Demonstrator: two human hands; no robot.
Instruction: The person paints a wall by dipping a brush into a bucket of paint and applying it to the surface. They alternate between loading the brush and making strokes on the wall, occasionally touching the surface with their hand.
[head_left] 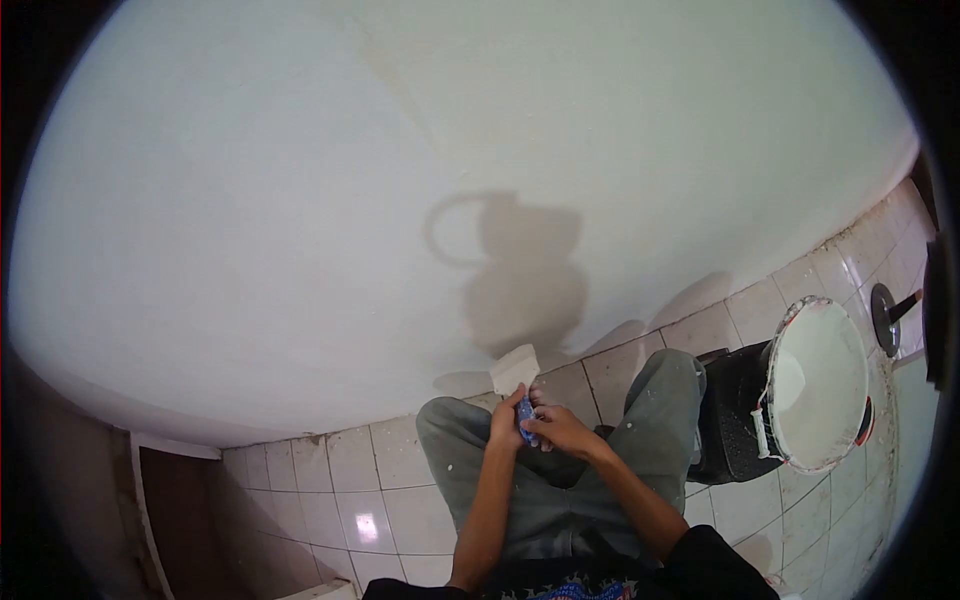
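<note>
my left hand [506,425] and right hand [560,432] meet just above my knees, both closed around a small blue-handled scraper [526,418]. the left fingers wrap the handle from the side and the right fingers pinch it from the other, so the two hands touch each other over it. the broad pale blade [514,368] sticks up and away from my fingers, toward the wall. i judge the tool light and stiff, the blade thin and a bit springy at its edge, and the handle probably slick where filler has dried on it; the handle is the place to hold it, well back from the blade edge, which looks coated and could smear.

below the hands are my grey trousers [560,500], speckled with pale spots, knees spread apart over the tiled floor [340,490]. to my right, just beside my right knee, stands a black bucket [735,425] with a white-smeared rim and white paste inside, tilted toward me in this view. farther right, near the edge, a dark round object [884,315] lies on the tiles; i cannot tell what it is. the bucket crowds my right elbow's side.

beyond it all rises the plain white wall [300,200], carrying my shadow [525,270] and a faint stain.
</note>
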